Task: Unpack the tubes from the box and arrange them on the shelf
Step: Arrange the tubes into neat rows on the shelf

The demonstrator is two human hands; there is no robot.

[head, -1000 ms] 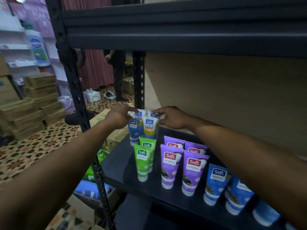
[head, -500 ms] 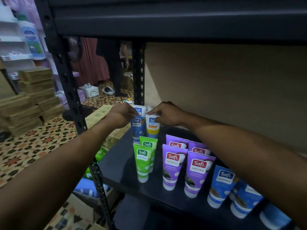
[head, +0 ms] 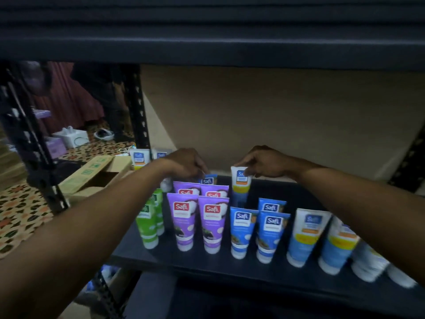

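While upright, crimp-up: white tube (head: 240, 187) in right hand (head: 264, 163)

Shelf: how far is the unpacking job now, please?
Done: the front rows of green, purple and blue tubes stand on the shelf. In hand: the left hand holds a blue tube and the right hand pinches a white-yellow tube, both at the back. Left: placing these two; whether the open box holds more cannot be seen.
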